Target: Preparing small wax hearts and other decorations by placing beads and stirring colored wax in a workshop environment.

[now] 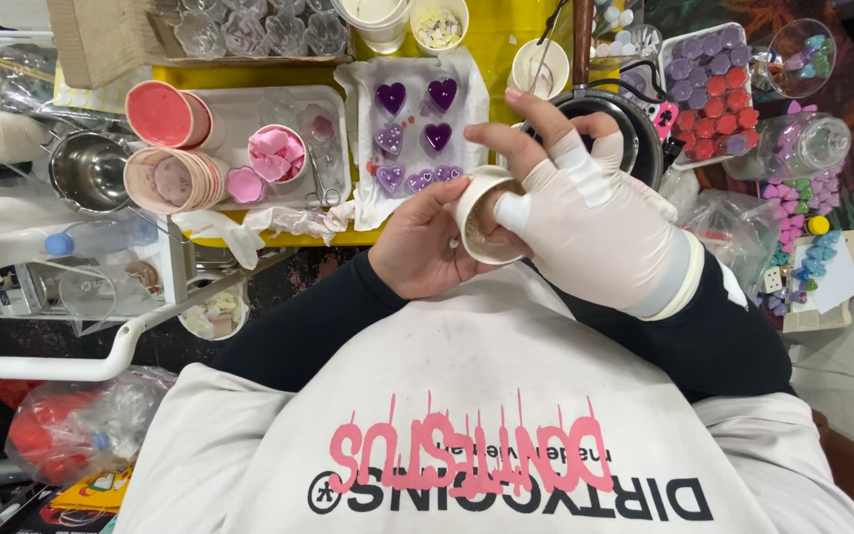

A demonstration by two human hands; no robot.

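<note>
My left hand (417,249), bare, grips a small white paper cup (476,213) tilted toward me close to my chest. My right hand (590,208), in a white glove with bare fingertips, rests on the cup's rim with a finger reaching into its mouth. Just beyond the cup, a white mould tray (368,148) holds several purple heart shapes (390,97) on a yellow table (491,40).
Stacked pink-stained paper cups (175,178) and a cup of pink pieces (277,153) lie left. A metal pot (91,170) stands far left. A dark round pot (635,133) sits behind my right hand; a tray of purple and red shapes (714,89) and jars are right.
</note>
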